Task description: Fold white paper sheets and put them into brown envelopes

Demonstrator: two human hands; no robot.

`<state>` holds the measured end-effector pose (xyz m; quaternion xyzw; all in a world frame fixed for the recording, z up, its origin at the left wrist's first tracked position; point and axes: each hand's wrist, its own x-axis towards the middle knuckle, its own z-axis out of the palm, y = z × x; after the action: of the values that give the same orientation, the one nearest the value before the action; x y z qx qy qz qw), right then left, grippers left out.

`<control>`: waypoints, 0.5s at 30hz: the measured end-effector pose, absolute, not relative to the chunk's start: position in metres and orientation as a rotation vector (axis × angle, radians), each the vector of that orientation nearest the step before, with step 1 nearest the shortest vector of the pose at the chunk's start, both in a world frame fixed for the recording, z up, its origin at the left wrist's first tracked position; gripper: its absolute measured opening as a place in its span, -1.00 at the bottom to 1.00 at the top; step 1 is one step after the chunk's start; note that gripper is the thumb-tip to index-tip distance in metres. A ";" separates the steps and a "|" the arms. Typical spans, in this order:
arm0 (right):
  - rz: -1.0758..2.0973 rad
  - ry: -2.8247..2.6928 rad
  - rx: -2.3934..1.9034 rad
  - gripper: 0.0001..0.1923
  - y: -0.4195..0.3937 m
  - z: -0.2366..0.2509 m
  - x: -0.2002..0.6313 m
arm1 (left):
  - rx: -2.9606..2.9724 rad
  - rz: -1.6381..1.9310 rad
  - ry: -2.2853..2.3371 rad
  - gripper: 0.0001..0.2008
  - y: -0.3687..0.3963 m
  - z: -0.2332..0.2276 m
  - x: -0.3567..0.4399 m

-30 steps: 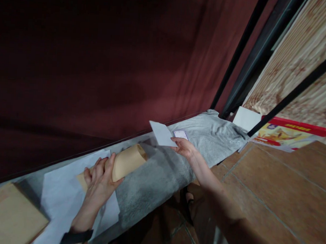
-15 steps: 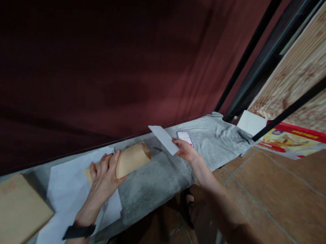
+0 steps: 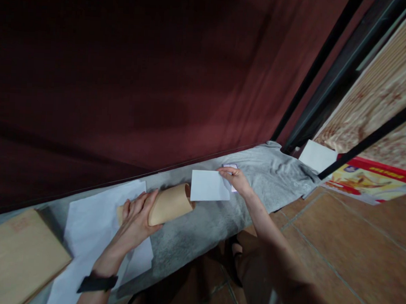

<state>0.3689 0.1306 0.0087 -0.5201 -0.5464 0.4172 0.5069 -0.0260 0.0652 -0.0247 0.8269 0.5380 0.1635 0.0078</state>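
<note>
My left hand [image 3: 136, 223] grips a brown paper envelope [image 3: 172, 205], thumb below and fingers over its top. The envelope bulges, and its gaping mouth faces right. Between the thumb and fingers of my right hand [image 3: 238, 180] is a white piece of paper [image 3: 210, 187], apparently folded, held by its upper right corner. Its left edge is right at the envelope's mouth; whether it touches or is slightly inside I cannot tell. White sheets [image 3: 88, 227] lie under my left hand. Behind my right hand, a phone [image 3: 234, 189] is partly hidden.
A grey cloth [image 3: 193, 235] covers the narrow ledge. At left lies a brown envelope stack [image 3: 17, 255]. A dark red curtain-like surface [image 3: 158, 99] rises behind. At right are black poles [image 3: 316, 71], a white panel [image 3: 317, 156] and a red-yellow printed box [image 3: 374, 183] above floor tiles.
My right hand has turned the white paper from a slant to nearly level and brought it to the envelope's mouth. My left hand keeps its hold on the envelope. The view has shifted slightly.
</note>
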 end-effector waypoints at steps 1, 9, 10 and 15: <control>0.976 -1.319 -1.249 -0.68 0.132 0.008 0.369 | 2.583 0.506 1.673 0.02 0.066 -0.026 -0.026; 0.976 -1.509 -1.182 -0.73 0.131 -0.005 0.360 | 2.589 0.477 1.695 0.01 0.065 -0.024 -0.022; 0.965 -1.547 -1.175 -0.74 0.130 -0.006 0.359 | 2.596 0.472 1.697 0.00 0.065 -0.024 -0.021; 0.877 -1.699 -1.204 -0.81 0.130 -0.009 0.356 | 2.632 0.480 1.724 -0.03 0.063 -0.022 -0.017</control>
<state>0.3561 0.1299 -0.0094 -0.4818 -0.6801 0.3510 0.4268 -0.0169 0.0627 -0.0218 0.8268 0.5416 0.1506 -0.0207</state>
